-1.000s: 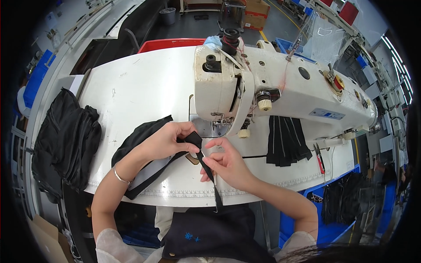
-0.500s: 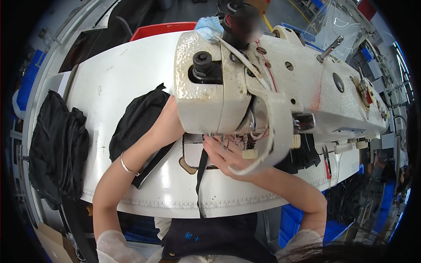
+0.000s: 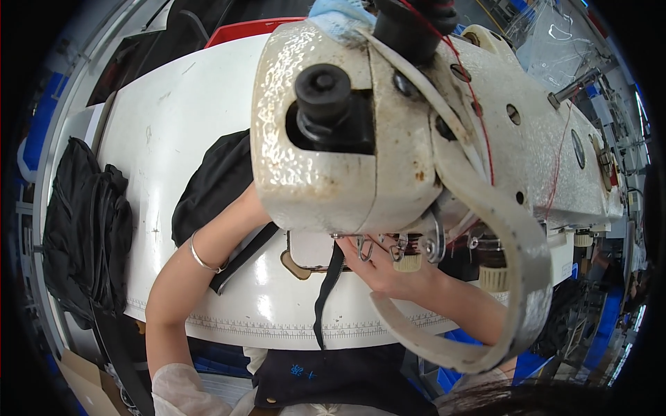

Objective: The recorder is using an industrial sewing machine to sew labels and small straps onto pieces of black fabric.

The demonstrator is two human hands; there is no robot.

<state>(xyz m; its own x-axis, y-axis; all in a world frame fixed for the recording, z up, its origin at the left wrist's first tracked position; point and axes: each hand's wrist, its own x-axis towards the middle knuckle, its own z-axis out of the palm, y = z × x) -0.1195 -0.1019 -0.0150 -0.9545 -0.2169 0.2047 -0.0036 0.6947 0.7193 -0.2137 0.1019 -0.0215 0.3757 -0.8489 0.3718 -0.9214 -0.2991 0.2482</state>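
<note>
A cream sewing machine (image 3: 319,187) looms over both of my hands. My left hand (image 3: 251,208) passes behind the machine's head beside a black fabric piece (image 3: 208,184); only its wrist side shows, and the fingers are hidden. Below the needle area, my right hand (image 3: 378,269) is bent with its fingers close together. They meet the upper end of a narrow black fabric strip (image 3: 325,298), though the machine's metal guides partly cover the fingertips. The strip hangs down across the white tabletop (image 3: 277,305) to its front edge.
A stack of black fabric pieces (image 3: 87,236) lies at the left. The machine's curved cream arm (image 3: 513,291) juts toward me over my right forearm. Red thread (image 3: 485,118) runs along the machine's top. Behind the table is a red bin (image 3: 250,29).
The machine appears larger and nearer, as my view has moved closer. The strip's upper end and my right hand sit slightly farther right in the picture. My left hand is more covered.
</note>
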